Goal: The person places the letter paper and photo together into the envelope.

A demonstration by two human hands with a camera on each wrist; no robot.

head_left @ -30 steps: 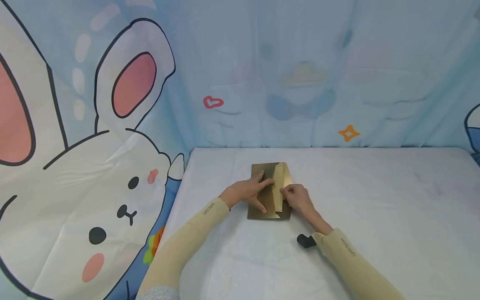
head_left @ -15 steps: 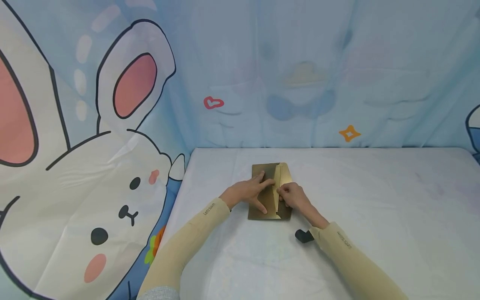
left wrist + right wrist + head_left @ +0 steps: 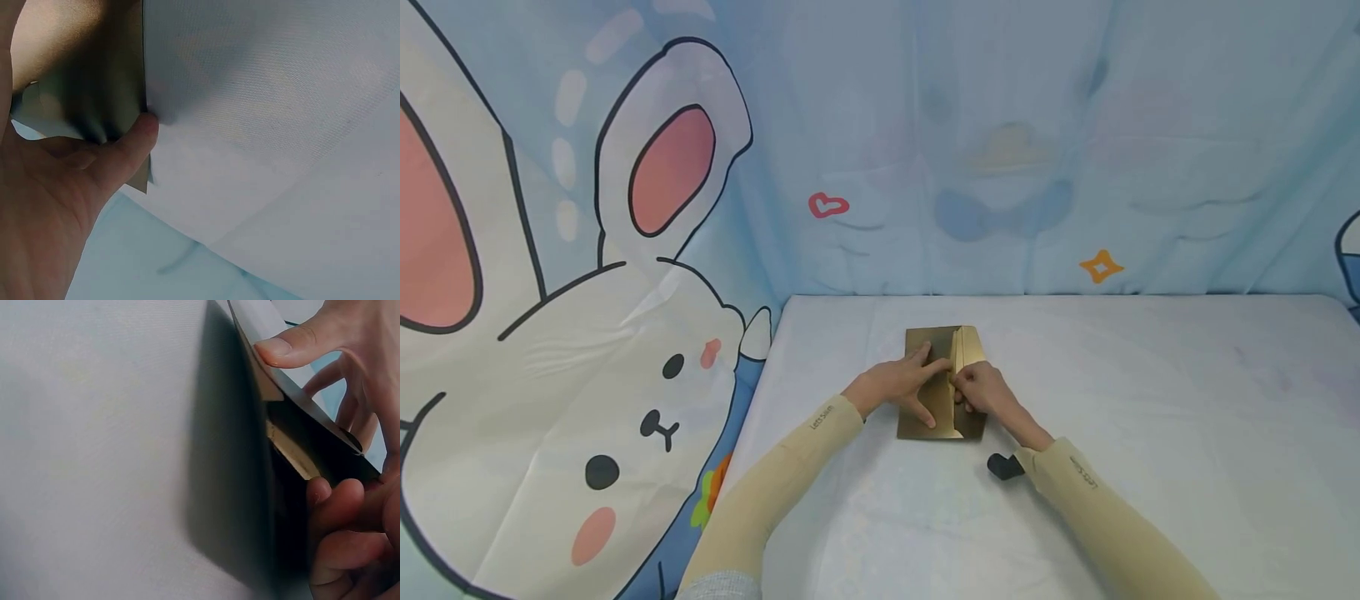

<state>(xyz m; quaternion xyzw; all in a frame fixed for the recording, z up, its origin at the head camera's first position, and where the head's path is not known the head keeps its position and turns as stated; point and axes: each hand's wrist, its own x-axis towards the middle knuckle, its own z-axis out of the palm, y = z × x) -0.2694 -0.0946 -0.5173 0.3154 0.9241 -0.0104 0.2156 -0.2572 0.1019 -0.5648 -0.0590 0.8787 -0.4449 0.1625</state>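
Note:
A gold paper envelope (image 3: 917, 335) lies on the table, its lighter gold flap (image 3: 973, 348) at the right side. Fingers spread, my left hand (image 3: 895, 382) presses on its left part; in the left wrist view the thumb (image 3: 128, 150) reaches the envelope's edge. My right hand (image 3: 988, 390) pinches at the opening with curled fingers, beside a narrow light gold strip (image 3: 957, 346). The right wrist view shows those curled fingers (image 3: 344, 512) at the gaping opening, where a light strip (image 3: 294, 453) shows inside the dark gap.
A white cloth covers the table (image 3: 1150, 417), whose far edge meets a printed blue curtain (image 3: 1000, 100). A large cartoon rabbit (image 3: 647, 358) is printed at the left. A small black object (image 3: 1004, 467) sits at the right sleeve's cuff (image 3: 1037, 458).
My right hand has moved slightly left and inward over the envelope, and the light gold strip shows narrower. The left hand keeps its spread on the envelope.

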